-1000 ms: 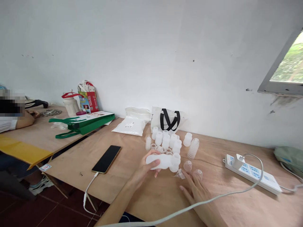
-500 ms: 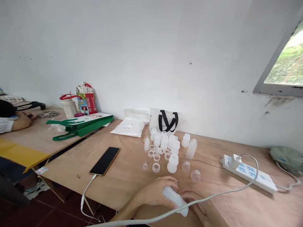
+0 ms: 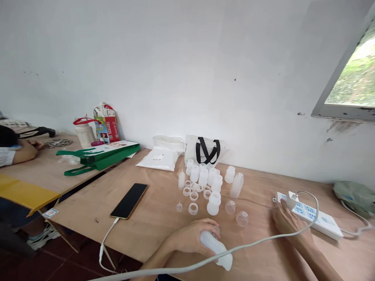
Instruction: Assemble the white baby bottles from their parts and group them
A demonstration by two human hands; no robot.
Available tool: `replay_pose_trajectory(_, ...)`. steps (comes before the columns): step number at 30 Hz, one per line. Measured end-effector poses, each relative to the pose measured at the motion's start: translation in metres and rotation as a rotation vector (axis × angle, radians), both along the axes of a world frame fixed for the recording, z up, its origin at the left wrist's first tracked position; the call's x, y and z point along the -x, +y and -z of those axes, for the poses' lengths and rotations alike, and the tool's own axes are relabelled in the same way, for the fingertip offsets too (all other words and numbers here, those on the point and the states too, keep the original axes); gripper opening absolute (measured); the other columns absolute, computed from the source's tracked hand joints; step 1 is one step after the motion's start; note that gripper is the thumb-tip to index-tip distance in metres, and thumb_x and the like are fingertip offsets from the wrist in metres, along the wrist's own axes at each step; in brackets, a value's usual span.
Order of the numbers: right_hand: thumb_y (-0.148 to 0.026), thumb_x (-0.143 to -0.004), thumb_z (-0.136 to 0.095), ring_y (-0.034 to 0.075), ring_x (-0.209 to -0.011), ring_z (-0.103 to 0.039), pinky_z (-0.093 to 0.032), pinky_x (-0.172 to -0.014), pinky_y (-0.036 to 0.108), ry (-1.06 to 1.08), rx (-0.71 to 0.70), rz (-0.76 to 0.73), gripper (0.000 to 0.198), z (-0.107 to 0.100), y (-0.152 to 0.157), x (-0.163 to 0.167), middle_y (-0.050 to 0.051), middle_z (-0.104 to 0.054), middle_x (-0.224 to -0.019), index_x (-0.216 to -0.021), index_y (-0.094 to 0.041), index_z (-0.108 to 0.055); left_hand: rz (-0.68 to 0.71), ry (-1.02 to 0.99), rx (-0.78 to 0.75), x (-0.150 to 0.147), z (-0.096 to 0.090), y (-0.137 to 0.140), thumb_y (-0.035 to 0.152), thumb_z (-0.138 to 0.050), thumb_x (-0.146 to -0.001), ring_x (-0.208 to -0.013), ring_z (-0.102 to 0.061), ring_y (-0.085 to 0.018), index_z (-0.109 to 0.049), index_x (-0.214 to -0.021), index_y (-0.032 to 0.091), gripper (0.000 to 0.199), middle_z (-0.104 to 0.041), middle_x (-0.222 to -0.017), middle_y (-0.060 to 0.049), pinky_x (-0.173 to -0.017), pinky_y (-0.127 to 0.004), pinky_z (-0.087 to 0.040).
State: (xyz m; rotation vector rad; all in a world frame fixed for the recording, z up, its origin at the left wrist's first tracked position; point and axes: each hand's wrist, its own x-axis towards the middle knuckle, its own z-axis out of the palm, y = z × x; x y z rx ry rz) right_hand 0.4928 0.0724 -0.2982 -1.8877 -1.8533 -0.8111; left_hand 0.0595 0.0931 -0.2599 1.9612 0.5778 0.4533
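Observation:
My left hand (image 3: 191, 237) is wrapped round a frosted white baby bottle (image 3: 215, 246), which lies tilted near the table's front edge. A clear part of it shows by the fingertips. Over to the right, my right hand (image 3: 288, 224) reaches with fingers stretched out to the near side of a white power strip (image 3: 310, 212), beside the plugged-in charger (image 3: 292, 200); whether it touches them I cannot tell. Beyond the left hand stand several frosted bottles (image 3: 213, 203), with clear rings (image 3: 193, 208), two clear domed caps (image 3: 241, 219) and a small clear nipple (image 3: 179, 206).
A white cable (image 3: 252, 246) runs across the foreground in front of the left hand. A phone (image 3: 129, 201) lies charging on the left. White plastic packets (image 3: 159, 158) and a bag with black handles (image 3: 190, 146) rest against the wall. Another person's arm (image 3: 27, 150) is far left.
My right hand has left the held bottle and moved right, to the power strip. My left hand keeps the bottle in almost the same place.

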Motion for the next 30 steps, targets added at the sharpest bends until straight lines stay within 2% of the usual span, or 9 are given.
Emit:
replay_pose_trajectory(4, -0.013, -0.095, -0.032, 0.031, -0.094, -0.071, -0.059, -0.072, 0.04, -0.194, 0.11, 0.067, 0.044, 0.01, -0.008, 0.002, 0.023, -0.07, -0.112, -0.111, -0.008, -0.072, 0.0, 0.005, 0.025, 0.001, -0.006, 0.0, 0.061, -0.095, -0.05, -0.129, -0.057, -0.031, -0.077, -0.11, 0.028, 0.071, -0.057, -0.142, -0.006, -0.116, -0.039, -0.039)
replay_pose_trajectory(8, -0.017, -0.1, -0.03, 0.033, -0.11, -0.068, -0.059, -0.085, 0.043, -0.298, 0.024, -0.013, 0.046, 0.016, -0.028, 0.002, 0.021, -0.069, -0.122, -0.109, -0.008, -0.075, 0.016, 0.044, 0.044, 0.001, -0.013, -0.001, 0.061, -0.093, -0.055, -0.133, -0.054, -0.029, -0.076, -0.113, 0.029, 0.069, -0.056, -0.144, -0.004, -0.118, -0.037, -0.037)
replay_pose_trajectory(11, -0.016, -0.099, -0.031, 0.034, -0.112, -0.068, -0.057, -0.09, 0.046, -0.345, -0.019, -0.097, 0.046, 0.018, -0.049, 0.003, 0.018, -0.071, -0.118, -0.099, -0.012, -0.077, 0.024, 0.056, 0.064, 0.001, -0.012, 0.0, 0.058, -0.095, -0.054, -0.134, -0.054, -0.028, -0.075, -0.113, 0.029, 0.069, -0.054, -0.145, -0.003, -0.118, -0.037, -0.036)
replay_pose_trajectory(15, -0.021, -0.096, -0.032, 0.036, -0.109, -0.067, -0.057, -0.082, 0.05, -0.239, -0.009, -0.146, 0.045, 0.021, -0.074, 0.003, 0.019, -0.072, -0.112, -0.091, -0.016, -0.077, 0.026, 0.045, 0.075, 0.001, -0.01, 0.001, 0.056, -0.096, -0.052, -0.134, -0.054, -0.029, -0.075, -0.111, 0.028, 0.068, -0.055, -0.145, -0.004, -0.117, -0.038, -0.037)
replay_pose_trajectory(19, -0.032, -0.092, -0.04, 0.034, -0.102, -0.069, -0.058, -0.084, 0.048, -0.028, 0.031, -0.194, 0.037, 0.023, -0.086, -0.003, 0.017, -0.073, -0.11, -0.094, -0.021, -0.075, 0.012, 0.039, 0.076, 0.002, -0.013, -0.001, 0.057, -0.095, -0.054, -0.133, -0.054, -0.029, -0.077, -0.11, 0.029, 0.066, -0.057, -0.144, -0.004, -0.117, -0.038, -0.036)
replay_pose_trajectory(22, -0.039, -0.09, -0.046, 0.033, -0.103, -0.069, -0.059, -0.083, 0.046, 0.02, 0.032, -0.172, 0.035, 0.019, -0.09, -0.001, 0.015, -0.072, -0.115, -0.101, -0.022, -0.075, -0.025, 0.045, 0.084, 0.002, -0.018, -0.004, 0.055, -0.095, -0.054, -0.131, -0.055, -0.029, -0.078, -0.108, 0.029, 0.062, -0.059, -0.142, -0.003, -0.117, -0.037, -0.036)
replay_pose_trajectory(26, -0.04, -0.089, -0.051, 0.032, -0.118, -0.066, -0.06, -0.088, 0.041, 0.041, 0.055, -0.241, 0.037, 0.012, -0.093, 0.03, 0.008, -0.067, -0.132, -0.115, -0.024, -0.074, -0.043, 0.045, 0.096, 0.002, -0.022, -0.005, 0.053, -0.096, -0.054, -0.13, -0.057, -0.029, -0.079, -0.105, 0.028, 0.059, -0.06, -0.14, -0.002, -0.114, -0.037, -0.04)
replay_pose_trajectory(28, -0.035, -0.089, -0.052, 0.029, -0.107, -0.071, -0.062, -0.077, 0.033, 0.146, 0.015, -0.352, 0.035, 0.014, -0.093, 0.062, 0.006, -0.072, -0.12, -0.113, -0.026, -0.075, -0.021, 0.043, 0.089, 0.004, -0.024, -0.003, 0.053, -0.096, -0.053, -0.127, -0.059, -0.028, -0.079, -0.102, 0.028, 0.058, -0.061, -0.139, -0.001, -0.114, -0.038, -0.041)
replay_pose_trajectory(30, -0.035, -0.089, -0.055, 0.026, -0.1, -0.073, -0.063, -0.079, 0.032, 0.361, 0.128, -0.487, 0.034, 0.021, -0.089, 0.101, 0.004, -0.073, -0.116, -0.116, -0.031, -0.075, 0.026, 0.053, 0.088, 0.008, -0.025, -0.001, 0.055, -0.097, -0.051, -0.129, -0.059, -0.029, -0.079, -0.101, 0.028, 0.06, -0.059, -0.143, -0.001, -0.116, -0.04, -0.04)
